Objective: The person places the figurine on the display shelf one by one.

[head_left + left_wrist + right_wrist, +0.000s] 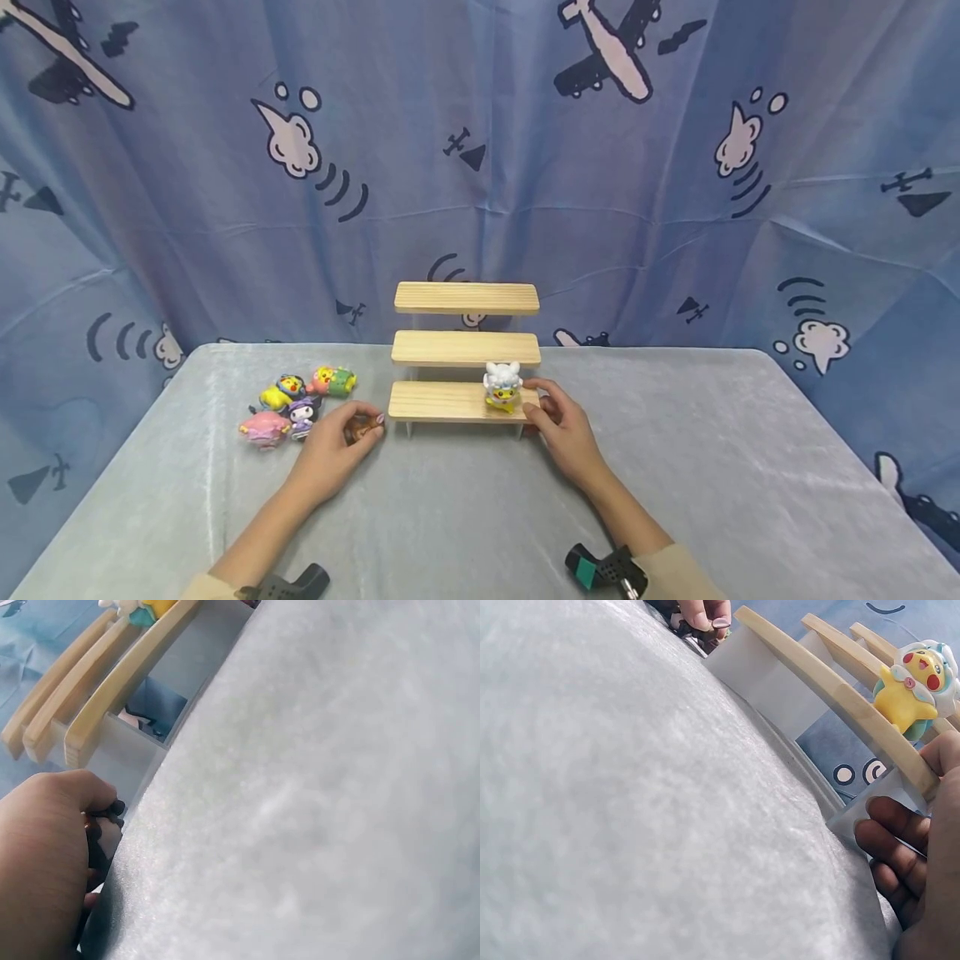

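Note:
A three-tier wooden display stand [442,402] is on the table, with a yellow figurine in a white fluffy hat [502,387] upright at the right of its lowest board. My right hand [564,429] grips the right end of that board, beside the figurine; in the right wrist view the other fingers [896,851] curl below the board. Left of the stand, my left hand [330,450] holds a small brown figurine [362,429] low over the table. Fingers hide most of it; the left wrist view shows only dark and pale parts.
Several figurines lie grouped at the left: a pink one [265,428], a purple-and-white one [302,417], a yellow one [279,394] and a green-and-pink one [333,381]. A blue patterned curtain [480,167] hangs behind the grey cloth-covered table [675,433].

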Available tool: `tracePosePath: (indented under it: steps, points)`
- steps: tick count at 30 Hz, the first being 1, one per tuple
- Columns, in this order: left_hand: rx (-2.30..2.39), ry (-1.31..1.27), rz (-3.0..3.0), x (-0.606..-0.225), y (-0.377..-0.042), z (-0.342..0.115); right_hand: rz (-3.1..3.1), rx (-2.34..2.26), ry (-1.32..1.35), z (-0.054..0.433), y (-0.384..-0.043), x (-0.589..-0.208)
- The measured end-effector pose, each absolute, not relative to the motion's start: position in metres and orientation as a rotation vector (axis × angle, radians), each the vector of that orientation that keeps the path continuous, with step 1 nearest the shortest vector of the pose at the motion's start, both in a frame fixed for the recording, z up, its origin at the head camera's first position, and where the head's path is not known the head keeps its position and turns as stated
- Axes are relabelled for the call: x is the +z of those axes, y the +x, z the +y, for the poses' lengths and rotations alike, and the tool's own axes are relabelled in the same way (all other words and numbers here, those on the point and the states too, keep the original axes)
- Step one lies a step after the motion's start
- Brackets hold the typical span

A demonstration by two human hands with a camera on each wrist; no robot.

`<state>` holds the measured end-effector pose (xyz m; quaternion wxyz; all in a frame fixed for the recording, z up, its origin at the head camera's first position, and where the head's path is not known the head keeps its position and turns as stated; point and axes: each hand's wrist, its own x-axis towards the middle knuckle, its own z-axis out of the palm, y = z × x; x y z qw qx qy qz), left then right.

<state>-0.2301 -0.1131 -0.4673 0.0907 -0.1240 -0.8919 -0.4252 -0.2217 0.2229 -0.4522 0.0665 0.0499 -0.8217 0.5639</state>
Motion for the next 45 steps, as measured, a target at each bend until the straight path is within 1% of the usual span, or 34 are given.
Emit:
tracePosePath:
  steps: [19,45]
  points:
    - [-1.227,-0.478,-2.545,-0.4711,-0.2313,-0.1161,-2.459,1.711,0.175,0.2232,-0.2222,-0.4522]
    - [-1.224,-0.489,-2.546,-0.4694,-0.2311,-0.1163,-2.480,1.705,0.152,0.2229,-0.2225,-0.4517]
